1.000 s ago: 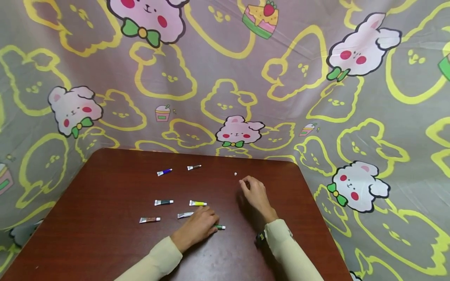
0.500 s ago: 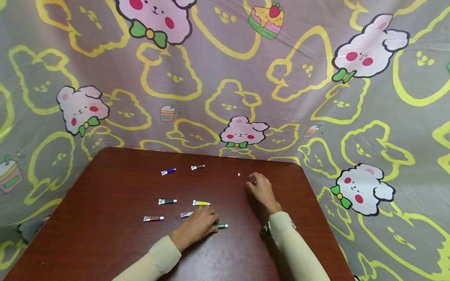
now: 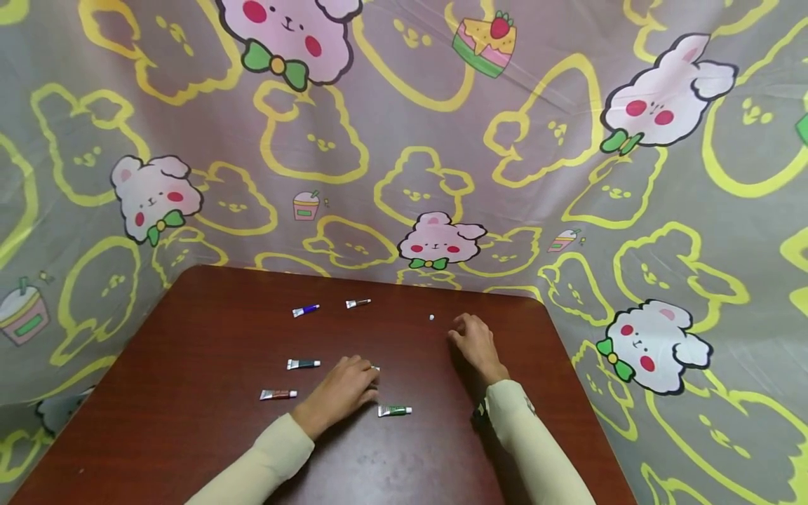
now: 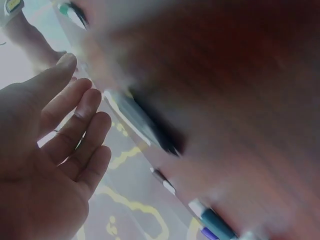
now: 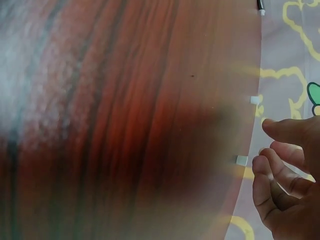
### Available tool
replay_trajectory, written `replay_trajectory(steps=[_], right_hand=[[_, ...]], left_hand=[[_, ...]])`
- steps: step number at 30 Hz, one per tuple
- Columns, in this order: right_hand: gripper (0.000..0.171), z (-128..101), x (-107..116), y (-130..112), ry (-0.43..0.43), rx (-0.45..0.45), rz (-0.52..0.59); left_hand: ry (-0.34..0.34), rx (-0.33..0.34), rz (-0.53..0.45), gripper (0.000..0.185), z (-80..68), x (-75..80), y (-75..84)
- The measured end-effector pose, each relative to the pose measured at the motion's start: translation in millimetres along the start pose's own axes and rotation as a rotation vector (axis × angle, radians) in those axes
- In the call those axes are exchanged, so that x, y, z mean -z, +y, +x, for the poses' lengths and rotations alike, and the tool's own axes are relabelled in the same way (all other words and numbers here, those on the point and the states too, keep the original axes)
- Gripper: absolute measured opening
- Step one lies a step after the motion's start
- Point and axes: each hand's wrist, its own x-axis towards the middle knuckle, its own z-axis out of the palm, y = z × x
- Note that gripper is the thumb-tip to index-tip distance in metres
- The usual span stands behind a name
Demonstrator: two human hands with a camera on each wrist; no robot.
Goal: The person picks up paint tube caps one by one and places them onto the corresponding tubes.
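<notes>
Left hand (image 3: 341, 387) moved off green tube (image 3: 395, 411), mostly hiding neighbouring tube (image 3: 376, 368); hands' (image 3: 477, 345) fingers (image 4: 101, 124) apart.

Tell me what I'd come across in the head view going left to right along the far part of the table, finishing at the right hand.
Blue tube, dark tube, small white piece, right hand.

Table (image 3: 208, 337): wood-look, smooth, glossy w/ glare. Tubes (image 3: 394, 411): silvery metal-look ends, plastic-look caps (image 3: 318, 363). Backdrop (image 3: 442, 133): creased sheet, slt sheen. Sleeves (image 3: 278, 452): matt cloth.
</notes>
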Motion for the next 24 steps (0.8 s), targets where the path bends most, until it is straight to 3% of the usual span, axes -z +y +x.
replay_trajectory(steps=[15,24], right_hand=[[0.025,2,-1,8,0.018,0.002,-0.037],[0.026,7,-1,9,-0.003,-0.006,-0.067]], left_hand=[[0.044,0.13,0.054,0.025,2.0,14.3,-59.9],[0.029,0.199,0.124,0.029,0.7,18.7,-92.4]])
